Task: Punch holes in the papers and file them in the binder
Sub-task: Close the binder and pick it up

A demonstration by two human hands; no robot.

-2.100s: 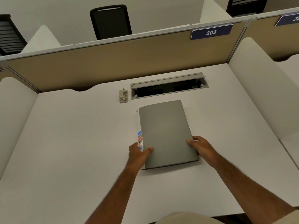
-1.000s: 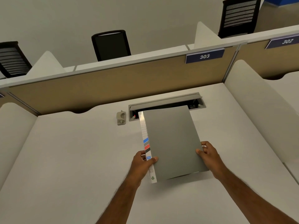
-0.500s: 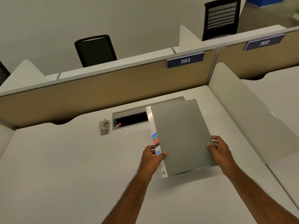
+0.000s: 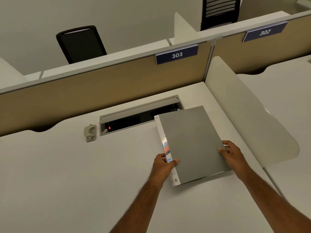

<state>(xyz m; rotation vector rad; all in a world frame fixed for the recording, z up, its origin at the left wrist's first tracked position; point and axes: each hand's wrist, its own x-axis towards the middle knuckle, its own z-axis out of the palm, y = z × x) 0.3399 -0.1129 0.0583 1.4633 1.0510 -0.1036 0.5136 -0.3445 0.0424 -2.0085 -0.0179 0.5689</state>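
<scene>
At the far left of the white desk (image 4: 50, 174), near the tan partition (image 4: 101, 84), a small beige hole punch (image 4: 90, 133) sits alone, just beside the open cable tray (image 4: 139, 115), where a red light glows. Behind the partition stands a black chair (image 4: 80, 42). Toward the middle, the left hand (image 4: 164, 167) grips the white spine of the closed grey binder (image 4: 193, 145), thumb on the cover, fingers curled underneath. The binder's far corner overlaps the tray's right end. The right hand (image 4: 233, 154) clamps the binder's opposite edge. Just right of it rises a white side divider (image 4: 249, 111), under signs 303 (image 4: 177, 55) and 302 (image 4: 265, 32).
</scene>
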